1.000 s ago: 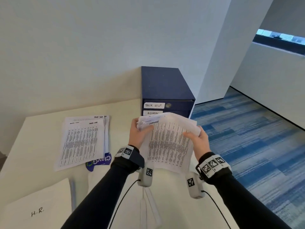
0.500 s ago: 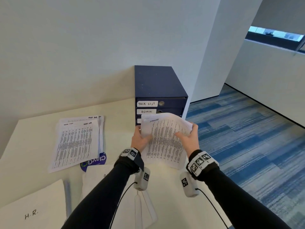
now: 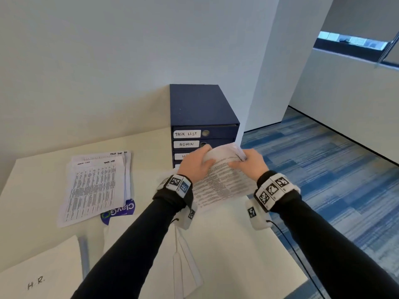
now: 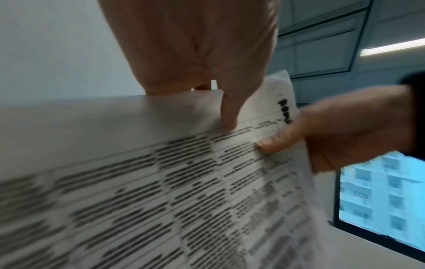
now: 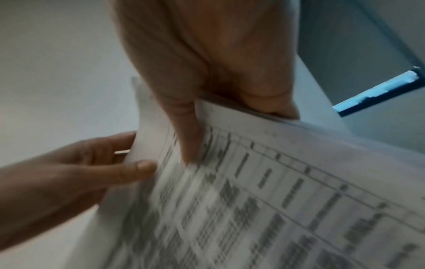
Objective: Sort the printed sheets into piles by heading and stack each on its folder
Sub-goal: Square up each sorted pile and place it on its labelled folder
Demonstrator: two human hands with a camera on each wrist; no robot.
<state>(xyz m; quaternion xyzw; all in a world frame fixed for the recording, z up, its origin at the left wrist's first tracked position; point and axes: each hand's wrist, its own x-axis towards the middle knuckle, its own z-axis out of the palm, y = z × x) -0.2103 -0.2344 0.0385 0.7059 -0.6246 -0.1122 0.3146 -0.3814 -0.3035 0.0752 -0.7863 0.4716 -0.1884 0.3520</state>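
Both hands hold a bundle of printed sheets (image 3: 222, 182) above the table, in front of the blue drawer box. My left hand (image 3: 197, 164) pinches the bundle's top left corner, thumb on the front (image 4: 227, 116). My right hand (image 3: 248, 162) pinches the top right part, thumb on the printed face (image 5: 188, 143). The top edge of the sheets (image 4: 161, 191) curls over toward me. A pile of sheets headed TASK LIST (image 3: 96, 186) lies on a folder (image 3: 121, 211) at the left. A white folder marked H.R. (image 3: 38, 275) lies at the near left.
A dark blue drawer box (image 3: 200, 117) with labels TASK LIST and ADMIN stands at the table's back edge against the wall. Another white folder (image 3: 185, 264) lies under my left forearm. The table's right edge (image 3: 287, 253) drops to blue carpet.
The held bundle has dropped lower and tilted flatter, its top edge curling over. Both hands have closed in toward the top corners. The camera view has shifted slightly.
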